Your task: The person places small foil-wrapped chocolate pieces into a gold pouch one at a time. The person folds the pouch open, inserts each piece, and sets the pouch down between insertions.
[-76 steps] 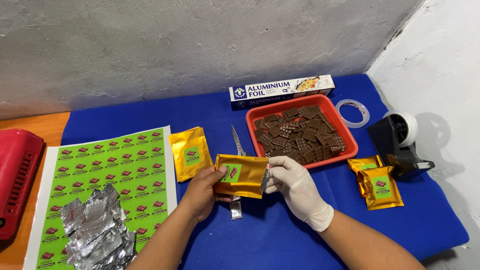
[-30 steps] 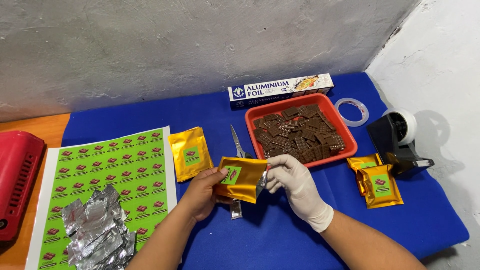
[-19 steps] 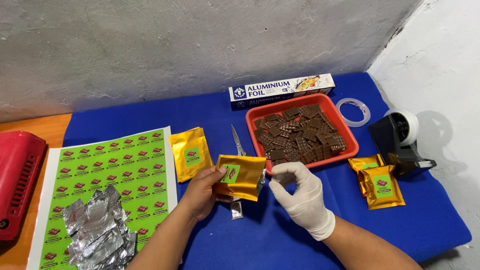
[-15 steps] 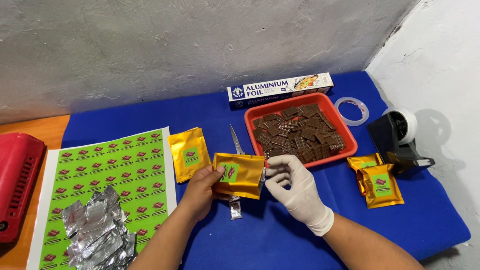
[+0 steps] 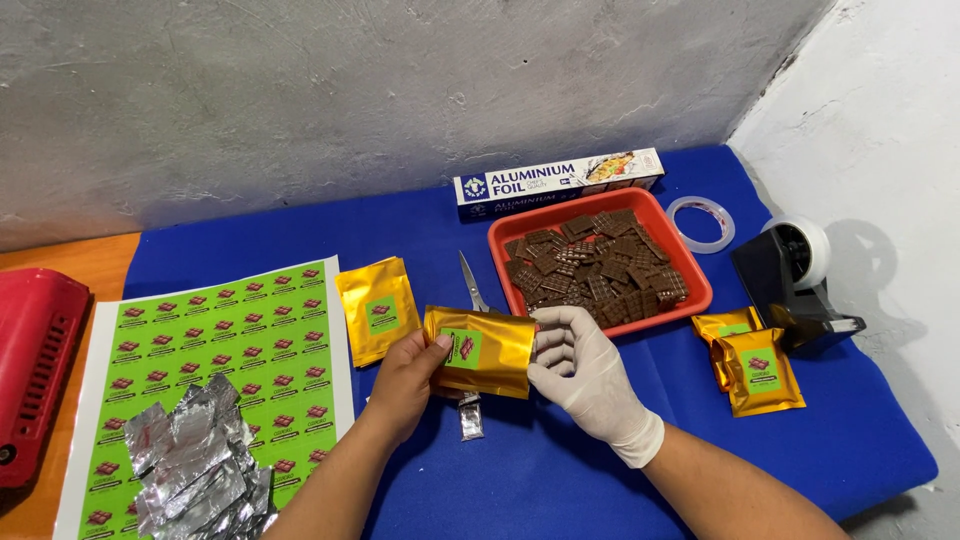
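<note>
Over the middle of the blue cloth we see a gold pouch point(image 5: 478, 350) held between two hands, lying on its side, with a small square green label on its face. The bare left hand point(image 5: 405, 378) clamps its left end, thumb on top; the gloved right hand point(image 5: 580, 368) has its fingers curled at the pouch's right end, touching it. Under the pouch lies a small silver-wrapped piece point(image 5: 471, 418), and the blades of a pair of scissors point(image 5: 472, 285) show just behind.

To the left lies another gold pouch point(image 5: 378, 310), flat, with the same green square label. Beside it is a sheet of green stickers point(image 5: 230, 340) in neat rows on white backing, with a heap of crumpled foil pieces point(image 5: 200, 465) on its lower part. At the far left edge sits a red plastic thing point(image 5: 35, 370) that we cannot identify.

Behind the hands stands a red tray point(image 5: 700, 285) full of brown chocolate pieces point(image 5: 595, 265), and behind that a long white and blue foil box point(image 5: 558, 182). On the right lie two more gold pouches point(image 5: 755, 365), overlapping, near a black tape dispenser point(image 5: 790, 285) and a clear tape roll point(image 5: 702, 222).

The surface is covered in blue cloth point(image 5: 560, 480), with orange wood bare at the left, set against a rough grey wall meeting a white one
</note>
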